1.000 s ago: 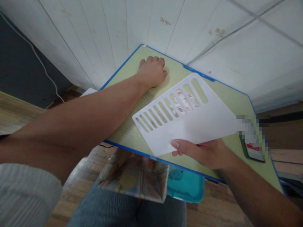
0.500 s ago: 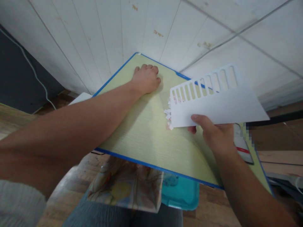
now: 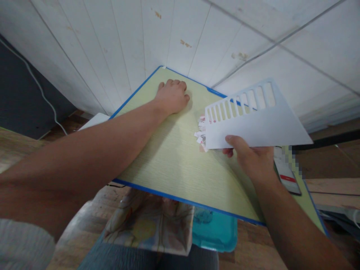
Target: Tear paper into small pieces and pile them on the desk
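My right hand [image 3: 247, 157] grips a white sheet with a row of rounded slots [image 3: 239, 131], thumb on top and fingertips under its lower edge. The sheet is held tilted, its left end low by the tabletop. At that end lies a small heap of white and reddish paper scraps [image 3: 201, 135], partly hidden behind the sheet. On the far part of the pale yellow-green table [image 3: 168, 157] rests my left hand [image 3: 173, 96], palm down, thumb a little apart. Nothing shows in it.
A phone-like flat object [image 3: 288, 178] with a red stripe lies near the table's right end. Below the front edge are a patterned cloth bag [image 3: 152, 228] and a turquoise plastic container [image 3: 216, 232]. A white panelled wall [image 3: 157, 37] with a cable [image 3: 253, 58] stands behind.
The slotted sheet's left end has shifted slightly right, away from the scraps, a little more of which shows. My left hand stays in place on the table. The view has shifted slightly.
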